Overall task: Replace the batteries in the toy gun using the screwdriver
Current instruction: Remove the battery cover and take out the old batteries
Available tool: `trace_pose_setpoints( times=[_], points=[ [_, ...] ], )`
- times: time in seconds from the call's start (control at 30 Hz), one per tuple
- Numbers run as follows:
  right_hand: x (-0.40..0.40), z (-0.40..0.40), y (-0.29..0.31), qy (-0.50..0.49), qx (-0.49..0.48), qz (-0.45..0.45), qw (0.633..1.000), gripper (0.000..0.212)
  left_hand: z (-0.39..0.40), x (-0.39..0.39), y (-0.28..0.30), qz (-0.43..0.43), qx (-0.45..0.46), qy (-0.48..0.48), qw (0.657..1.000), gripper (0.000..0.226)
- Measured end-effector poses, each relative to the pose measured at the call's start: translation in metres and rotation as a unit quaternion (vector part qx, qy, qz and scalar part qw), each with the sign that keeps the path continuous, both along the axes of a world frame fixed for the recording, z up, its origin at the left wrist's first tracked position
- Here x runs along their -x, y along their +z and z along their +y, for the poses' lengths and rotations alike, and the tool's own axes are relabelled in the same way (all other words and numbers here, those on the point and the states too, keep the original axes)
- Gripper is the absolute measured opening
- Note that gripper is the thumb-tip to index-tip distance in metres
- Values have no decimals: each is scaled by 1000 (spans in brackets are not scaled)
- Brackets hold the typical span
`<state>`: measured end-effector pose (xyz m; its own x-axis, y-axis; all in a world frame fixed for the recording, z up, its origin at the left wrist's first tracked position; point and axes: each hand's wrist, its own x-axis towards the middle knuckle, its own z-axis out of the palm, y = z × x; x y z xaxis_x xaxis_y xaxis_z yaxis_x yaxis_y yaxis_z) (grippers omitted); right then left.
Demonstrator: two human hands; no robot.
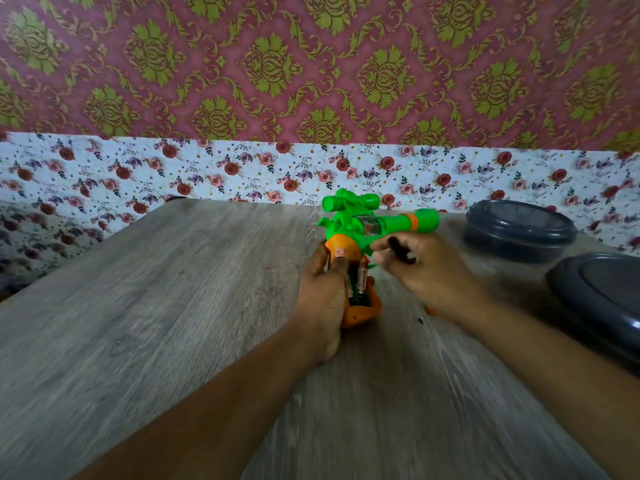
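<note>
A green toy gun (360, 220) with an orange handle (363, 311) lies on the wooden table (173, 289), barrel pointing right. My left hand (323, 296) grips the handle, thumb pressed on its upper part. The handle's battery compartment is uncovered and batteries (358, 280) show inside. My right hand (422, 268) hovers just right of the handle, fingers closed on a small dark object (400, 252), blurred; I cannot tell whether it is the screwdriver. A small orange piece (431, 310) peeks out from under my right wrist.
Two dark grey lidded containers stand at the right: one (517, 230) near the wall, a larger one (602, 299) at the table's right edge. A small screw-like speck (420, 320) lies on the table. A floral wall runs along the far edge.
</note>
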<state>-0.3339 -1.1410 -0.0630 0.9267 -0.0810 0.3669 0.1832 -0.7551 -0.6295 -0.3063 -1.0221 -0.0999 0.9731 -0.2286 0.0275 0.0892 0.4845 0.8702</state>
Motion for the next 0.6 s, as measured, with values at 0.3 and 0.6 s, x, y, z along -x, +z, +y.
trace_pose_setpoints(
  times=[0.3, 0.6],
  points=[
    [8, 10, -19, -1, -70, -78, 995, 11, 0, 0, -1, 12, -43, 7, 999, 31],
    [21, -62, 9, -135, -121, 53, 982, 10, 2, -3, -2, 16, -41, 0, 999, 41]
  ],
)
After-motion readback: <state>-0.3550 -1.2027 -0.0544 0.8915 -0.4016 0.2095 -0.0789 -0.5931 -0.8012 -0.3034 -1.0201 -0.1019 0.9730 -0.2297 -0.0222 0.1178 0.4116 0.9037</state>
